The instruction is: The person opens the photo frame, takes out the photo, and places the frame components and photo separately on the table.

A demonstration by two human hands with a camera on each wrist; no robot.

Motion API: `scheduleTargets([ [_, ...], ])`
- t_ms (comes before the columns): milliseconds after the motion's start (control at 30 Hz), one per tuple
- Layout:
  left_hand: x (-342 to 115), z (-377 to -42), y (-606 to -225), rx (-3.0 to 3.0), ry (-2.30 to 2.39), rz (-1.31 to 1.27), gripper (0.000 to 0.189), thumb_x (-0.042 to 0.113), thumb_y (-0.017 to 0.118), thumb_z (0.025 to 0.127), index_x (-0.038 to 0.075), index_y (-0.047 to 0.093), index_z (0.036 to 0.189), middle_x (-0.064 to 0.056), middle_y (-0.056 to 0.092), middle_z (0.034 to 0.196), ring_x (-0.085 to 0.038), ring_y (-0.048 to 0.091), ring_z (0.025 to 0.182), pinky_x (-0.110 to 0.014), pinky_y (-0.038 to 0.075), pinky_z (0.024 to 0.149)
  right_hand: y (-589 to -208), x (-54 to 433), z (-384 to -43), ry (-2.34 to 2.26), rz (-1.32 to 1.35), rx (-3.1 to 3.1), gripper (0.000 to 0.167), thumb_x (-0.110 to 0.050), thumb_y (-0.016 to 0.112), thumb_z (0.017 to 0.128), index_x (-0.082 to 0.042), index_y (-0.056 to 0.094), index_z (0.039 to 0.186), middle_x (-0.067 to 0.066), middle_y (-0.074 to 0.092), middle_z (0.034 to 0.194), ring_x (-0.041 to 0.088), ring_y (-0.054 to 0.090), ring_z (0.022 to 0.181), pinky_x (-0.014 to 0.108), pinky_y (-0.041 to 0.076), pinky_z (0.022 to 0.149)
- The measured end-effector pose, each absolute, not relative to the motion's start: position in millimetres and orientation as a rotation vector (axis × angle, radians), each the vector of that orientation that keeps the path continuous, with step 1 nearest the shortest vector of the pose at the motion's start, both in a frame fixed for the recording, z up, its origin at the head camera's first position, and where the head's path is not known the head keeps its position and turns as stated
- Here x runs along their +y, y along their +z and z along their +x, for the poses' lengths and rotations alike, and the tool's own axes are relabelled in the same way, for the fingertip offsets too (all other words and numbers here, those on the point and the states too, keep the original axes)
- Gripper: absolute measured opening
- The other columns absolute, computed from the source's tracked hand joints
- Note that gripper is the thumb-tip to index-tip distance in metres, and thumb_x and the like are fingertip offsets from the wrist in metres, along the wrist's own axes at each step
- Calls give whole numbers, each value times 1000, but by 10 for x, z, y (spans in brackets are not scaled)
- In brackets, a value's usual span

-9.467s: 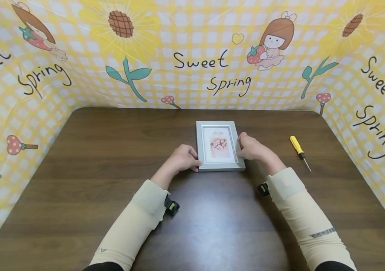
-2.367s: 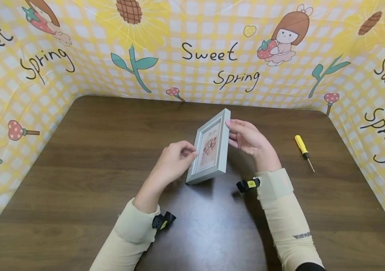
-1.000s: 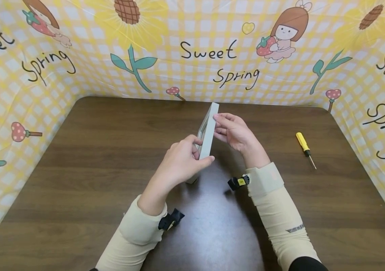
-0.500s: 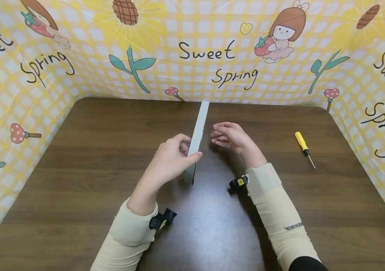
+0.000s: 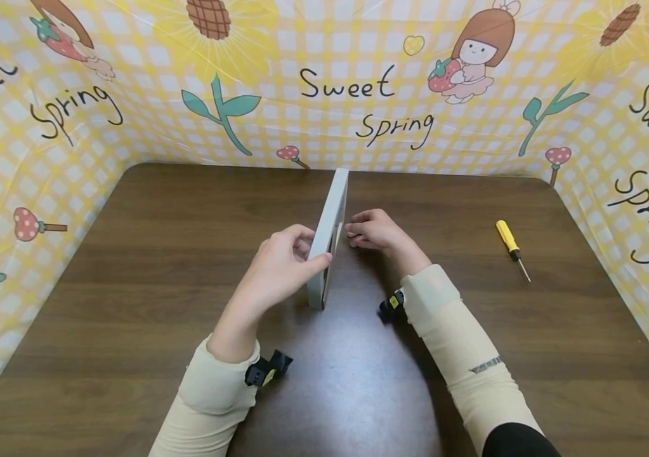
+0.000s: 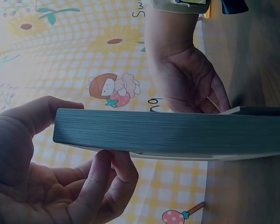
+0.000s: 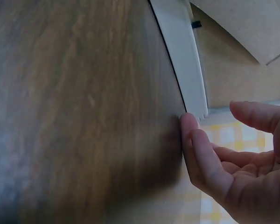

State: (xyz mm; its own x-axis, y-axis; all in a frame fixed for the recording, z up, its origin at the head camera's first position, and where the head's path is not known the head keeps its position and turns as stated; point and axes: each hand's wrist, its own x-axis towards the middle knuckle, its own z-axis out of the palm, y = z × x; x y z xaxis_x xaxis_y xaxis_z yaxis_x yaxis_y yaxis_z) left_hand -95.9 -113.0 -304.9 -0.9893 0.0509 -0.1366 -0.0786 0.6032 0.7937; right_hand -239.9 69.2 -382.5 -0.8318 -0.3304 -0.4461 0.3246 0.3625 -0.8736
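A pale grey-blue picture frame stands upright on the table, its side edge facing up in the head view. My left hand pinches its near end, thumb on the back and fingers on the picture side. My right hand is on the back side, fingers loosely bent and thumb apart; in the right wrist view a fingertip is right at the frame's lower far corner. That view also shows the brown backing board and a stand flap jutting from it. The picture is turned away from the head view.
A yellow-handled screwdriver lies on the right of the dark wooden table. A yellow checked cloth printed with flowers and lettering rises behind the table and along both sides.
The frame, flat and face up at first, has been raised and turned until its back faces right. My right hand has let go of its edge and moved lower, behind it.
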Motion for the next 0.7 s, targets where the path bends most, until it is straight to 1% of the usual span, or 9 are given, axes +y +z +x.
scheduleTargets([
  [133, -1170, -960, -3064, 2689, 1351, -29, 42, 31, 67, 91, 8, 60, 125, -9, 70, 105, -23, 65, 99, -37, 51, 81, -3837, 621, -2417, -1464, -15, 2106, 49, -6, 57, 99, 9, 42, 142, 16, 59, 109, 10, 61, 69, 19, 54, 67],
  [267, -1208, -961, -3080, 2683, 1366, -31, 41, 30, 65, 91, 8, 60, 126, -10, 70, 106, -23, 65, 101, -39, 51, 84, -3845, 565, -2420, -1451, -43, 2140, 48, -2, 58, 96, 11, 43, 140, 14, 56, 105, 9, 57, 63, 18, 51, 61],
  [367, -1235, -963, -3086, 2678, 1374, -27, 42, 29, 65, 91, 7, 60, 126, -11, 70, 107, -24, 66, 101, -40, 52, 85, -3842, 524, -2412, -1444, -63, 2154, 49, -2, 60, 95, 11, 44, 139, 14, 55, 102, 9, 54, 58, 19, 49, 59],
  [500, -1273, -970, -3094, 2682, 1379, -33, 42, 27, 63, 91, 5, 60, 126, -13, 70, 108, -25, 66, 102, -40, 53, 86, -3832, 476, -2402, -1371, -103, 2231, 46, -4, 62, 95, 8, 45, 136, 13, 54, 104, 10, 53, 59, 22, 48, 61],
  [700, -1336, -971, -3108, 2679, 1397, -57, 40, 25, 62, 91, 4, 60, 125, -14, 70, 108, -26, 66, 101, -40, 53, 86, -3842, 429, -2407, -1231, -129, 2358, 45, -9, 65, 94, 3, 48, 134, 14, 57, 106, 14, 57, 68, 29, 51, 71],
])
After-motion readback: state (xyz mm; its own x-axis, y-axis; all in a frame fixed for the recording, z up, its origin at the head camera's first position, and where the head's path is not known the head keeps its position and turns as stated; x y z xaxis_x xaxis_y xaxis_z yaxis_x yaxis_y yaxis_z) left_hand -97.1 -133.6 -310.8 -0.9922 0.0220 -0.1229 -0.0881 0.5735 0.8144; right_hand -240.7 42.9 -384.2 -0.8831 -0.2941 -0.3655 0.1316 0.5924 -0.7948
